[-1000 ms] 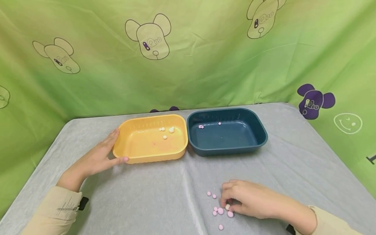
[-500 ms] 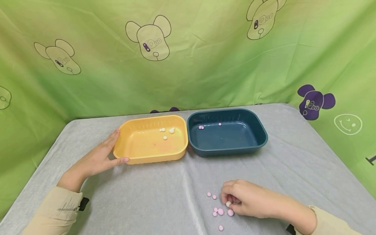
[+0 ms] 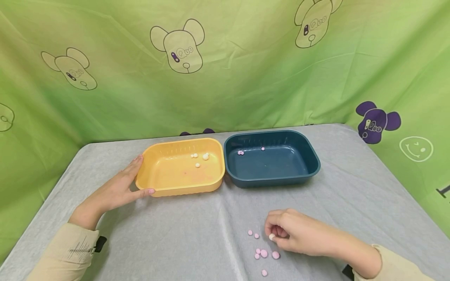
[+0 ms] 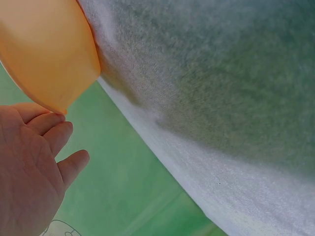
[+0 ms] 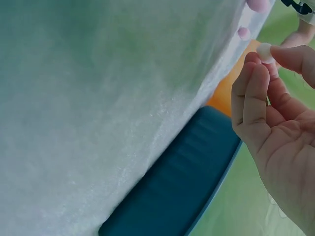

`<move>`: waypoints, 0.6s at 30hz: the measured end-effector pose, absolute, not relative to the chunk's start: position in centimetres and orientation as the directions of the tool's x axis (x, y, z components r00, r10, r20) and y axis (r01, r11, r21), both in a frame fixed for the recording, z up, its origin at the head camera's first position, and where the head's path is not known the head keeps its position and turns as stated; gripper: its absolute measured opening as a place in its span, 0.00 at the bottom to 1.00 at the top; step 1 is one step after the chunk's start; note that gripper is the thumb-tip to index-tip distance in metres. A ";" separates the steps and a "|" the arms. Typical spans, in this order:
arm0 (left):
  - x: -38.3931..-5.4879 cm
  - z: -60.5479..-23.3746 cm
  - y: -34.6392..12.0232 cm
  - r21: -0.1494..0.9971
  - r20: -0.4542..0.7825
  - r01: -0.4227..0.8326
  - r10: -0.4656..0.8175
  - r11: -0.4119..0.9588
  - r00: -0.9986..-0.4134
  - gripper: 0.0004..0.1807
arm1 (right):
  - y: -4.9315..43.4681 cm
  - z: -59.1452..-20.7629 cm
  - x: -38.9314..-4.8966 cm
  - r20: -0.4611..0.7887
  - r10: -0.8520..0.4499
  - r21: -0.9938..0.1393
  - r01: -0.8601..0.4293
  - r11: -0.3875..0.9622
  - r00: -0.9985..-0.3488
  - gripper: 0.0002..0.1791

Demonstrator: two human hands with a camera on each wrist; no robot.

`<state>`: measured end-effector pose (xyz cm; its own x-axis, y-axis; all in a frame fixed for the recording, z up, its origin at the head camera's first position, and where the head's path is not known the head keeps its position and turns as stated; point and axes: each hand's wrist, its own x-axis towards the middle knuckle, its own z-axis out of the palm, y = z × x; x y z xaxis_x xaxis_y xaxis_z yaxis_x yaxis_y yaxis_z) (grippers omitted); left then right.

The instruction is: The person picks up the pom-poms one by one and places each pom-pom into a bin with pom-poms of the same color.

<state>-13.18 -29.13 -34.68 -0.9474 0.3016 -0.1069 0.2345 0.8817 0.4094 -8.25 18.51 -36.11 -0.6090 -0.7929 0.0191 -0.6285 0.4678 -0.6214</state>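
Note:
My right hand (image 3: 299, 233) pinches a small white ball (image 5: 265, 52) between thumb and fingertips, just above the grey cloth. Several pink balls (image 3: 264, 253) lie on the cloth to the left of and below that hand. At the left end of the yellow bin (image 3: 183, 189), my left hand (image 3: 114, 191) rests against the rim, fingers along the side and thumb at the front corner. Several white balls (image 3: 197, 165) sit inside the yellow bin. Touching its right side stands a dark blue bin (image 3: 274, 181), with a few pink balls (image 3: 263, 148) near its back wall.
A grey cloth (image 3: 168, 234) covers the table. Behind it hangs a green curtain (image 3: 239, 78) printed with cartoon bear heads, which also runs down both sides. One more pink ball (image 3: 264, 272) lies close to the bottom edge of the head view.
The right hand has taken the white ball from among the pink ones and lifted it slightly up and away from them. The left hand and both bins keep their places.

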 end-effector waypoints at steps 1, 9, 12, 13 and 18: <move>-13.2 -34.7 -29.1 0.410 -0.108 0.233 0.301 0.882 -0.948 0.60 | 18.4 -36.0 -8.3 0.016 -0.790 -0.625 -0.623 0.470 -0.613 0.15; -13.2 -34.7 -29.3 0.410 -0.104 0.236 0.302 0.881 -0.948 0.60 | 17.8 -35.3 -8.6 0.058 -0.774 -0.618 -0.631 0.469 -0.631 0.12; -13.2 -34.8 -29.3 0.410 -0.105 0.235 0.301 0.881 -0.948 0.60 | 17.6 -35.0 -8.7 0.069 -0.768 -0.617 -0.632 0.469 -0.637 0.10; -13.2 -34.8 -29.3 0.410 -0.105 0.234 0.301 0.881 -0.948 0.60 | 17.5 -34.8 -8.8 0.072 -0.767 -0.616 -0.633 0.468 -0.638 0.10; -13.3 -34.7 -29.2 0.412 -0.101 0.238 0.303 0.880 -0.948 0.60 | 17.3 -34.3 -9.1 0.075 -0.766 -0.613 -0.635 0.470 -0.639 0.08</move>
<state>-13.27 -29.20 -34.71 -0.9475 0.3033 -0.1012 0.2376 0.8798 0.4117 -9.09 17.27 -34.29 -0.6388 -0.7657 0.0751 -0.6353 0.4699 -0.6129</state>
